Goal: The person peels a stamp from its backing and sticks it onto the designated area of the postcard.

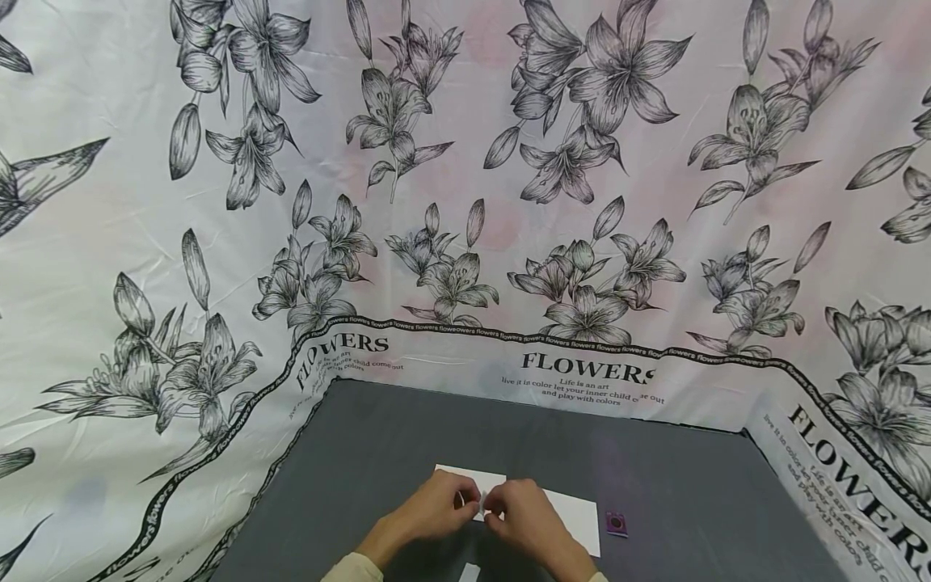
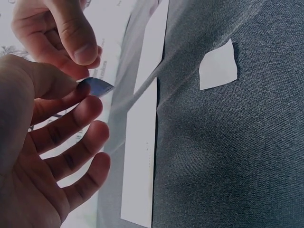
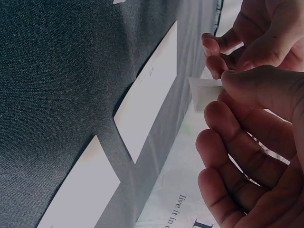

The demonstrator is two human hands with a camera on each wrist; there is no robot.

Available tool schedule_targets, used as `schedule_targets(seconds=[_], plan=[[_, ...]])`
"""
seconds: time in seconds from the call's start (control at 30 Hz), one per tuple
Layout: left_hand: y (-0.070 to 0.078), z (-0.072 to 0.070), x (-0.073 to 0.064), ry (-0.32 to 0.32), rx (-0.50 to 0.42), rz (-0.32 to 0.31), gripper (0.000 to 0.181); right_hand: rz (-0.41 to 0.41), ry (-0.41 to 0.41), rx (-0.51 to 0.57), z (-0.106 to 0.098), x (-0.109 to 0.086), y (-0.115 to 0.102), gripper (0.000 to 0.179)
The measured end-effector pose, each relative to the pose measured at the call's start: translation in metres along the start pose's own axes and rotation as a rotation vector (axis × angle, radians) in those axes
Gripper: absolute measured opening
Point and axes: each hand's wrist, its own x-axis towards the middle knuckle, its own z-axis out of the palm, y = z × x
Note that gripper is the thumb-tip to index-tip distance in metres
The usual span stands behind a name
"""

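Above two white cards, my left hand (image 1: 444,505) and right hand (image 1: 527,517) meet at their fingertips. The left thumb and forefinger pinch a small, thin, bluish corner of tape (image 2: 99,86), its other fingers loosely bent. Between the right thumb and forefinger is a pale, see-through piece of tape (image 3: 204,92) with a toothed edge. Whether both hands hold one same piece is hidden by the fingers. One white card (image 2: 140,156) lies flat below the left hand; the other white card (image 1: 578,521) lies to the right, partly behind the right hand.
A small torn piece of white paper (image 2: 219,66) lies on the dark grey cloth surface (image 1: 407,436), nearer to the person. Right of the cards sits a small purple square item (image 1: 616,524). A flower-printed curtain (image 1: 451,356) borders the surface.
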Motion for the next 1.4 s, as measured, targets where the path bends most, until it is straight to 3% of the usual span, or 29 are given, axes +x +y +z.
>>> schedule_targets(seconds=[0.27, 0.73, 1.17, 1.4], plan=[[-0.0029, 0.0015, 0.0002, -0.004, -0.007, 0.039, 0.014, -0.004, 0.019, -0.004, -0.0003, -0.0016, 0.0002, 0.006], [-0.0048, 0.0017, 0.0021, -0.009, -0.025, -0.011, 0.014, 0.002, 0.032, -0.004, 0.0006, -0.0010, 0.0006, 0.008], [-0.0056, -0.0014, 0.0002, 0.035, -0.001, -0.029, 0.012, 0.034, 0.036, -0.003, 0.0022, -0.0016, 0.0037, 0.007], [-0.0067, -0.0025, -0.0004, 0.062, 0.021, 0.001, 0.012, 0.044, 0.047, -0.008, 0.0021, -0.0025, 0.0021, 0.008]])
